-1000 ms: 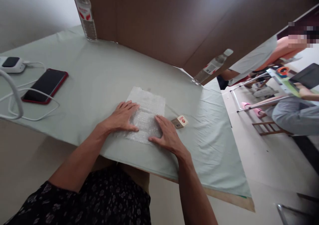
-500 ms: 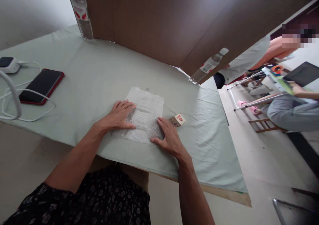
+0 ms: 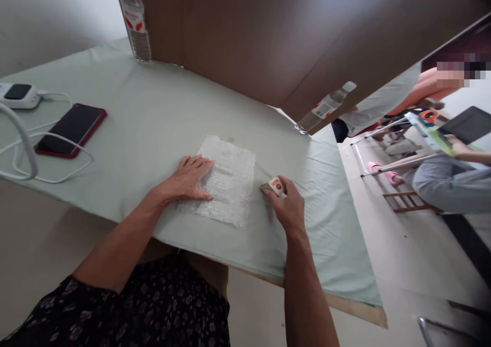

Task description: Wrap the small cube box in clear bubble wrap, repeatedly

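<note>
A sheet of clear bubble wrap lies flat on the pale green tablecloth. My left hand rests on its left part, fingers spread and holding nothing. To the right of the sheet, my right hand grips a small cardboard box between thumb and fingers. The box has a cream face with a red mark, and part of it is hidden by the fingers. Whether the box still touches the cloth, I cannot tell.
A red-cased phone and white cables lie at the left, near a white charger. Two water bottles, one left and one right, stand against a brown panel. Beyond the table's right edge, other people sit near a small table.
My right hand has left the bubble wrap, moved right and closed on the small box, which is now tilted. My left hand stays on the sheet. The view has shifted slightly.
</note>
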A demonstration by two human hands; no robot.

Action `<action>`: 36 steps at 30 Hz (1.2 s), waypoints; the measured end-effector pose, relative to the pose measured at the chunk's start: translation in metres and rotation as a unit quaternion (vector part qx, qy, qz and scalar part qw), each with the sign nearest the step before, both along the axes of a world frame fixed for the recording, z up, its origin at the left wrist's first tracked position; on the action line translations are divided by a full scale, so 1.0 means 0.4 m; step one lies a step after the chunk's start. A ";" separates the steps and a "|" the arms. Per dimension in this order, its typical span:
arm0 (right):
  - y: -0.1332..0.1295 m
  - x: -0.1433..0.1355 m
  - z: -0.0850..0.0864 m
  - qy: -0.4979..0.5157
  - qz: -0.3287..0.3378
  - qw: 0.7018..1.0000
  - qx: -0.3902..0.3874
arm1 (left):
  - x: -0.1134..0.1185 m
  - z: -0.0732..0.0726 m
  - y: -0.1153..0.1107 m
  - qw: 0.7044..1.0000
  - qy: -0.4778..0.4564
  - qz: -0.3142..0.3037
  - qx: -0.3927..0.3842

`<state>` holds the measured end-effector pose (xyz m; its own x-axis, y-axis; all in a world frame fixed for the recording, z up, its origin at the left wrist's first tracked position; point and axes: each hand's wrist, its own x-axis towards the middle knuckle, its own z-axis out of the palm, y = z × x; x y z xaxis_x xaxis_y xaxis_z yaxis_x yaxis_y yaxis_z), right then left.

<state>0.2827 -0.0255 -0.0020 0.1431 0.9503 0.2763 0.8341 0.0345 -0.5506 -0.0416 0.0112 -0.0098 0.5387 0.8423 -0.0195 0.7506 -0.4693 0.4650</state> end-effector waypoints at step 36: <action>0.051 -0.239 -0.011 -0.035 0.309 0.950 -0.020 | 0.003 -0.006 0.002 1.000 0.014 -0.001 0.020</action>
<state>0.1870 -0.0052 -0.0064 -0.4639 0.8565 0.2262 0.6960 0.5104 -0.5050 -0.0405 0.0118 -0.0123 0.5404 0.8414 -0.0010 0.7622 -0.4891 0.4242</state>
